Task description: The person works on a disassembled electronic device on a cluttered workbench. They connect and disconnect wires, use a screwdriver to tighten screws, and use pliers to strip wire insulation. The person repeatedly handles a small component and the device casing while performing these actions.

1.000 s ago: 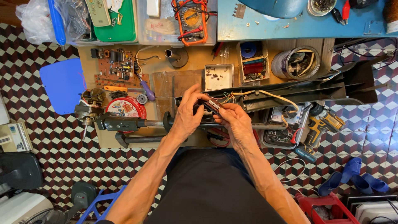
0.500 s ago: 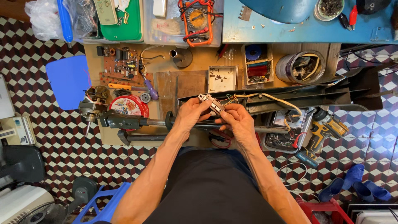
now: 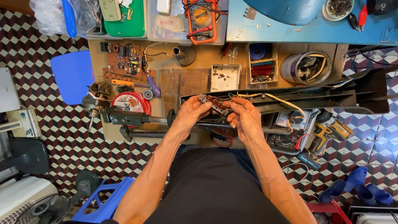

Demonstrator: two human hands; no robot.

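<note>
Left hand (image 3: 191,113): fingers clamped on the left end of the small brown switch board (image 3: 215,103).
Right hand (image 3: 246,118): fingers pinched on the right end of the same board.
Switch board: held between both hands above the worktop (image 3: 195,81), tilted, pale wires (image 3: 269,97) trailing right.
Just beyond: long dark housing (image 3: 311,95).
Farther: small tray of screws (image 3: 225,77).
Far edge: orange multimeter (image 3: 202,16).
</note>
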